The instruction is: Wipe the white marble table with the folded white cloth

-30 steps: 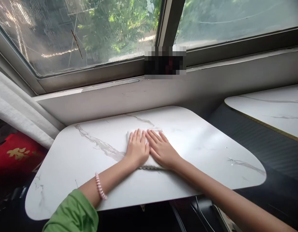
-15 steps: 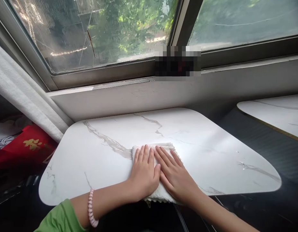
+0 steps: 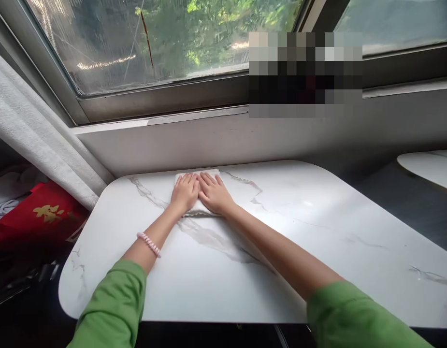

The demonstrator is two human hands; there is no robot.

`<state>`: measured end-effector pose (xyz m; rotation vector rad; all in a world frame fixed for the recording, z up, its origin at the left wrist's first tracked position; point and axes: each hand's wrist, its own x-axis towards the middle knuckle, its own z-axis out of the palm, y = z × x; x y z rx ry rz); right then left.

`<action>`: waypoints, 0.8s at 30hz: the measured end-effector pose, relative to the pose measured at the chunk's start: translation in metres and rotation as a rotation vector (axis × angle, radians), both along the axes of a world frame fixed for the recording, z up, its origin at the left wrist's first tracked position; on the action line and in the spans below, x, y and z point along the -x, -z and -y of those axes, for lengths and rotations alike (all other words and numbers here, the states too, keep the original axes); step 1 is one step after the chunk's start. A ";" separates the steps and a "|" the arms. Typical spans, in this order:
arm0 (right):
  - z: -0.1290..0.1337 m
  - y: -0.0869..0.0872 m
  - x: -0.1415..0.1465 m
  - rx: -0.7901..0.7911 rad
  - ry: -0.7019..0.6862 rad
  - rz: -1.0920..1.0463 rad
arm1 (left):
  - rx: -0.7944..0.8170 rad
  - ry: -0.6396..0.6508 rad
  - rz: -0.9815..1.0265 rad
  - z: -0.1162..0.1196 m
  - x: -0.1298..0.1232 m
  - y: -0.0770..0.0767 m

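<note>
Good handling of the folded white cloth here likely rests on even pressure from both palms; the cloth lies flat on the white marble-patterned tabletop, close to its far edge and the pale wall behind, so firm but measured force seems best; too hard a forward push could jam the fingertips against the wall or bunch the leading fold. Keeping the two hands side by side and moving them as one should stop the layers from shearing apart; the arms reach well out over the tabletop, so the weight is better sent down through the palms than through the fingertips alone; short, straight, slightly overlapping strokes would suit this narrow strip beside the wall.

The left hand is laid flat on the cloth, palm down, its fingers extended and close together, pointing towards the wall; the right hand lies just beside it, also palm down and flat, its fingers straight with slight gaps, angled inwards; the hands meet or nearly meet near the middle of the cloth; neither hand visibly pinches it, and both seem to press from above; how hard they press cannot be told.
</note>
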<state>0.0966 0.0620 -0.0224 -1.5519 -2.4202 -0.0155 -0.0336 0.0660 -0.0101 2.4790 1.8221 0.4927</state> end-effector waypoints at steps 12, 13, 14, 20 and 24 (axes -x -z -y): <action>-0.051 -0.003 0.010 0.008 0.041 -0.058 | -0.066 0.002 -0.006 -0.054 0.008 0.003; -0.048 -0.003 0.010 0.006 0.036 -0.057 | -0.056 -0.005 -0.011 -0.050 0.008 0.004; -0.044 -0.004 0.011 0.006 0.027 -0.054 | -0.050 -0.016 -0.015 -0.045 0.009 0.005; 0.005 -0.004 0.008 0.029 0.005 -0.008 | 0.002 -0.018 -0.023 0.006 0.008 0.005; 0.063 -0.001 -0.001 -0.001 0.016 0.019 | 0.012 0.023 -0.031 0.063 0.002 0.003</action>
